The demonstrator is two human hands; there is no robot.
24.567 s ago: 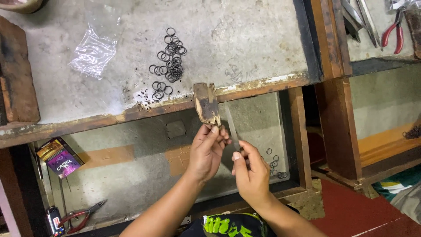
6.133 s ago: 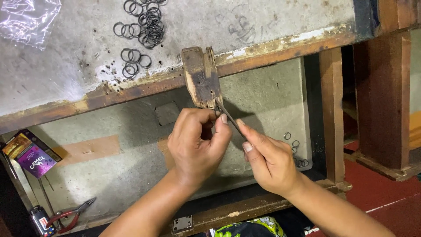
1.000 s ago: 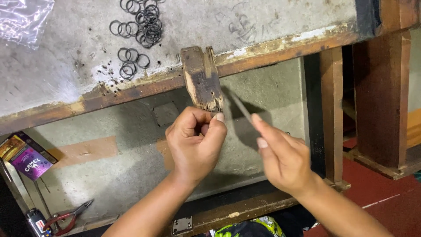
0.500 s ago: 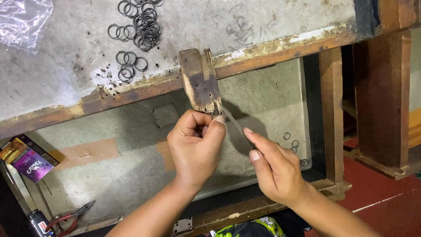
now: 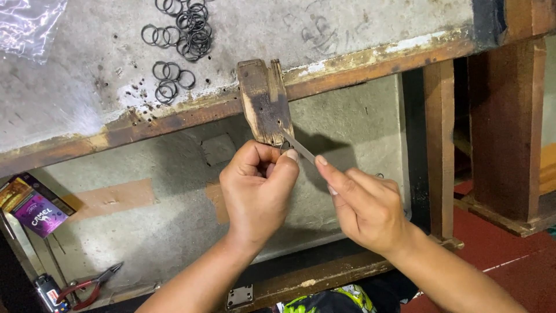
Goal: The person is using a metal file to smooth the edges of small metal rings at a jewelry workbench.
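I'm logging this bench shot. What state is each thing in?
Left hand: closed, pinching a small ring against the wooden peg.
Right hand: holding a thin metal file, tip at the ring.
Wooden peg: worn, jutting from the bench edge.
Loose rings: scattered on the benchtop.
Red pliers: lying shut on the lower shelf.

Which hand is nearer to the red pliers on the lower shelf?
Left. The left hand is up and to the right of the red pliers; the right hand, holding a thin file, is farther right.
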